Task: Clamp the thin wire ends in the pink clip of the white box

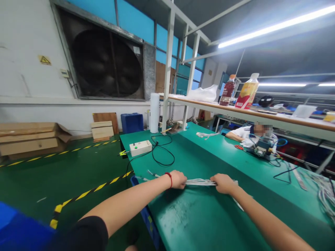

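Note:
A bundle of thin white cables stretches nearly straight between my two hands, just over the green table. My left hand, with a red string on its wrist, is closed around the bundle's left part. Loose cable ends stick out past that hand to the left. Farther right, my right hand is closed on the same bundle, its thumb and fingers pressed together. A few cable ends hang out behind the right wrist. The palms and the cables inside them are hidden.
A beige switch box with a black cord lies on the green table. Past it stands a white roll. Red-handled scissors and a small machine are near a seated person. Bottles stand on the shelf.

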A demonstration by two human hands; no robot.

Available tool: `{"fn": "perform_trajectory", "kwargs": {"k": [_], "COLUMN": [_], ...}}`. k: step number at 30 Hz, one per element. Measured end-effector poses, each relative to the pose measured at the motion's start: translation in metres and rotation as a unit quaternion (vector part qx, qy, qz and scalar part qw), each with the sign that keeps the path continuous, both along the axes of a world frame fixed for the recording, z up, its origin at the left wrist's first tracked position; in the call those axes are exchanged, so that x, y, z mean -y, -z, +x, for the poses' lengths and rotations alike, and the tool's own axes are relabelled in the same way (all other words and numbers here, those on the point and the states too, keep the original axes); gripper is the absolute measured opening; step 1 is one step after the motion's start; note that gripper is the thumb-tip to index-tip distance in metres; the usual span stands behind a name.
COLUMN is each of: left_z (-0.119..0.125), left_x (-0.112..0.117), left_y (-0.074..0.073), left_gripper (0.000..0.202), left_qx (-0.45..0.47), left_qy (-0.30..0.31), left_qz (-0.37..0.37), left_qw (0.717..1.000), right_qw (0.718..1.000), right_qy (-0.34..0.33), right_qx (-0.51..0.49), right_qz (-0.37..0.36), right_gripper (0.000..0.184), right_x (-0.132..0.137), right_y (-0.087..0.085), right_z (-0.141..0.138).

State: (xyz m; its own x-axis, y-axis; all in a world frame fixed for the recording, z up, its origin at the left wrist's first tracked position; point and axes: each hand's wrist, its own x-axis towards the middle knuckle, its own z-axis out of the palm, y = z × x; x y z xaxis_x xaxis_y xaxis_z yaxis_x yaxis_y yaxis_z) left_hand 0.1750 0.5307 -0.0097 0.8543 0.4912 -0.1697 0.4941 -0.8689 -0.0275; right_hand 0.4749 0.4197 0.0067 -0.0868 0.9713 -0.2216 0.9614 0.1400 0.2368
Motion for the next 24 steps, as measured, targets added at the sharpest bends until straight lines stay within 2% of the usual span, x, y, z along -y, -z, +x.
{"fn": "perform_trajectory", "kwargs": {"k": [2,4,7,9,11,14,18,21,24], "left_z": [-0.010,-0.019,-0.020,-0.012,-0.002,0.006,-0.004,-0.015,-0.025], "left_x": [0.002,-0.006,-0.034,-0.053,-0.065,-0.069,-0.068,-0.070,-0.066], "left_y": [-0.012,-0.026,-0.044,-0.047,-0.041,-0.020,0.007,0.009,-0.003], "left_gripper": [0.030,0.032,0.037,0.038,0.038,0.036,0.038,0.045,0.056], "left_qx": [-0.001,0.007,0.027,0.041,0.051,0.067,0.110,0.146,0.178], "left_qy": [0.006,0.004,-0.015,-0.032,-0.049,-0.058,-0.046,-0.032,0.002], "left_qz": [0.000,0.005,0.018,0.028,0.037,0.054,0.086,0.099,0.093], "left_qw": [1.000,1.000,0.999,0.998,0.997,0.995,0.989,0.984,0.980], "right_qw": [1.000,0.998,0.992,0.987,0.984,0.986,0.992,0.994,0.994], "right_qy": [-0.014,-0.025,-0.022,-0.007,0.006,0.016,0.031,0.042,0.048], "right_qx": [0.007,0.015,0.029,0.037,0.041,0.037,0.021,0.006,-0.010], "right_qz": [0.022,0.054,0.117,0.155,0.175,0.163,0.124,0.105,0.094], "right_gripper": [0.027,0.028,0.032,0.036,0.038,0.038,0.039,0.047,0.057], "right_x": [0.007,0.006,-0.012,-0.031,-0.050,-0.068,-0.073,-0.062,-0.033], "right_y": [-0.009,-0.021,-0.035,-0.039,-0.034,-0.015,0.004,-0.001,-0.017], "right_z": [-0.001,0.000,0.002,0.003,0.001,0.000,0.008,0.023,0.034]}}
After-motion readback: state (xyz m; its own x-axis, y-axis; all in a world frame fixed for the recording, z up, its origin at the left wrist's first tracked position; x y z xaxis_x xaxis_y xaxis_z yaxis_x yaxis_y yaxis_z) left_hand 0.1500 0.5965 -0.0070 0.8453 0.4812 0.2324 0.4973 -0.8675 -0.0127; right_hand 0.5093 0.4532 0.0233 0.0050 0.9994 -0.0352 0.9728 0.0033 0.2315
